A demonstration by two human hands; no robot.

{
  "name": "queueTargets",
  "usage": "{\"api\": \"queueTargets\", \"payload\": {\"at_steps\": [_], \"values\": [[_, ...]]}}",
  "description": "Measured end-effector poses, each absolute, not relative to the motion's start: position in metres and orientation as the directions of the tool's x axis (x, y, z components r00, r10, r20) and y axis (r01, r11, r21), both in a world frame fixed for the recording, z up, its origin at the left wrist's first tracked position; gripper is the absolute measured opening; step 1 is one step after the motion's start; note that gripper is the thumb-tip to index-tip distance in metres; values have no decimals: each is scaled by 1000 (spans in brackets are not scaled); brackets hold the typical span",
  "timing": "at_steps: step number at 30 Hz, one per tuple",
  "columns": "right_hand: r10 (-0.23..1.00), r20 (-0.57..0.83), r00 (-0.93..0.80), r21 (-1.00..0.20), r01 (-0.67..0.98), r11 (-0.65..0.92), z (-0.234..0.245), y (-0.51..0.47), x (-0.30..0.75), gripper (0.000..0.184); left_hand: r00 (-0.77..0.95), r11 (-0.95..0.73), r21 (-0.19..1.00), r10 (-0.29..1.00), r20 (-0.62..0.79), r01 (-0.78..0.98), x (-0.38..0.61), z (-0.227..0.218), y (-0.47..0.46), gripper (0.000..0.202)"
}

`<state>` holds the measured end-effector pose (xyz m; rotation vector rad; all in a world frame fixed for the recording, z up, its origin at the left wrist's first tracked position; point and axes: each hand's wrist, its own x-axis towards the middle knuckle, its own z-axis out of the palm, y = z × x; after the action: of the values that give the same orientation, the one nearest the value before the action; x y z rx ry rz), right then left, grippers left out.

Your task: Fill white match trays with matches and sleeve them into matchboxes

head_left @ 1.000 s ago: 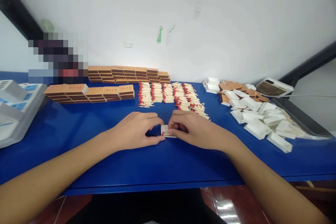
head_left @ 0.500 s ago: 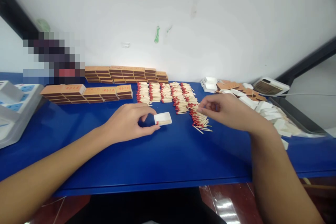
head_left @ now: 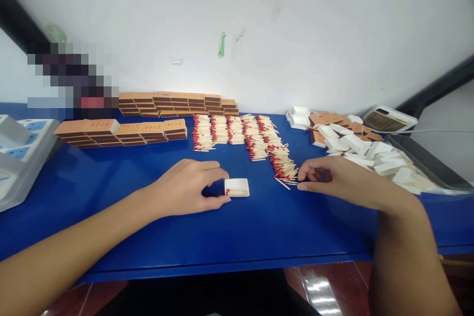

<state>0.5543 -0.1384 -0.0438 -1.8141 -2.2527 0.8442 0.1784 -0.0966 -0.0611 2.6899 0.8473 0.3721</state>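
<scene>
My left hand [head_left: 198, 185] grips the left end of a small white matchbox tray [head_left: 240, 183] between thumb and fingers, low over the blue table. A few red-tipped matches [head_left: 237, 192] lie inside it along its near side. Thumb and fingertips of my right hand [head_left: 322, 177] are closed around the pale end of a loose match [head_left: 292, 183], at the near end of the rightmost match row [head_left: 282, 162]. More match rows [head_left: 219, 130] stretch side by side to the left, with most red heads facing left.
Orange-and-brown matchboxes [head_left: 151, 131] are stacked in two rows at the back left. White trays and orange sleeves lie in a heap [head_left: 355, 145] on the right, near a phone [head_left: 388, 119] and a dark tray [head_left: 429, 158]. A white power strip [head_left: 35, 158] stands far left.
My left hand has come nearer and slightly right with the matchbox tray, now seen more from above. My right hand has moved right and down from the match row to the loose matches.
</scene>
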Motion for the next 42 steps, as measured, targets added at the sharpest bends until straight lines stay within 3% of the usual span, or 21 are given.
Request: {"api": "queueTargets", "payload": {"at_steps": [6,13,21,42], "values": [[960,-199,-199,-494,866,77,-47,-137,548,40,788,-777,360,596,154,517,179,-60,-95,28],[948,-192,-254,-557,823,108,-46,-136,534,46,785,-762,367,608,120,534,180,-58,-96,28],[943,-153,-296,-482,855,190,-46,-139,527,43,789,-765,365,603,118,530,178,-57,-96,28],[943,-127,-307,-496,843,208,-49,-151,521,36,801,-781,348,586,124,518,178,-58,-96,28]]}}
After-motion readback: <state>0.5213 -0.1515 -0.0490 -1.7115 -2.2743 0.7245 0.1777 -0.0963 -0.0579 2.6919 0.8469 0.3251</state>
